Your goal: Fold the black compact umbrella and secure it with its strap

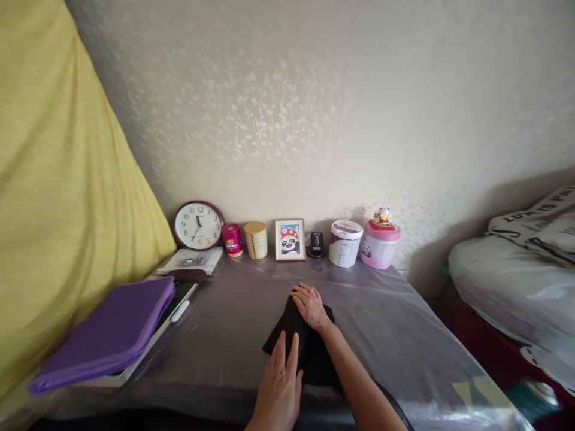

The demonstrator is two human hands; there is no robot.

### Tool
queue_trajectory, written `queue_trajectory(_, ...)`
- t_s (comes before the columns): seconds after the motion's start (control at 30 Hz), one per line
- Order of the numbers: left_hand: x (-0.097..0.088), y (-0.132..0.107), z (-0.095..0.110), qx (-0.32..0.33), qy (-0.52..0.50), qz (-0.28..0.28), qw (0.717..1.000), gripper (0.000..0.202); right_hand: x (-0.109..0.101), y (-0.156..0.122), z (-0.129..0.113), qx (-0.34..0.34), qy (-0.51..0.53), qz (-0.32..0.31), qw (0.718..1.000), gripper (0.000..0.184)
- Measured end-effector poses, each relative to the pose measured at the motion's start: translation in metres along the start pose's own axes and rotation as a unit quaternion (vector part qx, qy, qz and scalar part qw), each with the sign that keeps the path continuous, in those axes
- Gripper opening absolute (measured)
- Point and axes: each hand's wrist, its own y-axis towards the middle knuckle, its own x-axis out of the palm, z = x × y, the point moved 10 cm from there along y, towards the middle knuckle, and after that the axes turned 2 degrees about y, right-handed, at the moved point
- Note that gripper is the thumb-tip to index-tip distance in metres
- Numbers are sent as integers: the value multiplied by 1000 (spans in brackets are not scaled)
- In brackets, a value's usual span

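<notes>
A piece of black folded material, which looks like cloth, lies on the table near its front edge, with one flap laid across another part. My right hand rests flat on its far end, fingers together and stretched out. At the near left side of the material is my left hand, its fingers extended and slightly apart; I cannot tell whether the fingertips press on it. Neither hand grips anything. My right forearm covers part of the material's right side, and a black strip shows beyond that arm at the front edge.
Along the wall stand a clock, a pink can, a yellow can, a panda picture frame, a black device, a white tub and a pink tub. A purple folder lies left, by a yellow curtain.
</notes>
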Motion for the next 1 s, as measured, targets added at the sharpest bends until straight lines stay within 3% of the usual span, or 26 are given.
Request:
queue_trajectory(0.13, 2, 2, -1, -23, 1, -24, 999, 59, -3, 14, 21, 65, 0, 14, 998, 27)
queue_trajectory(0.23, 2, 2, 0, -26, 5, -28, 999, 59, -20, 10, 41, 133, -6, 48, 990, 29)
queue_trajectory(0.33, 1, 0, 2, -10, 6, -12, 1000, 58, -46, -14, 62, 192, -16, 82, 978, 31)
queue_trajectory(0.47, -2, -1, 3, 10, 6, 28, 1000, 58, -68, -65, 81, 256, -16, 92, 962, 30)
queue_trajectory(0.67, -5, -2, 4, 27, 2, 58, 998, 56, -59, -118, 75, 309, 67, 72, 946, 35)
queue_trajectory(0.87, -5, -1, 2, 19, -15, 55, 998, 55, -56, -125, 53, 288, 69, 106, 949, 37)
queue_trajectory(1.0, -6, -1, 3, 17, -25, 46, 998, 55, -51, -122, 50, 289, 142, 129, 938, 36)
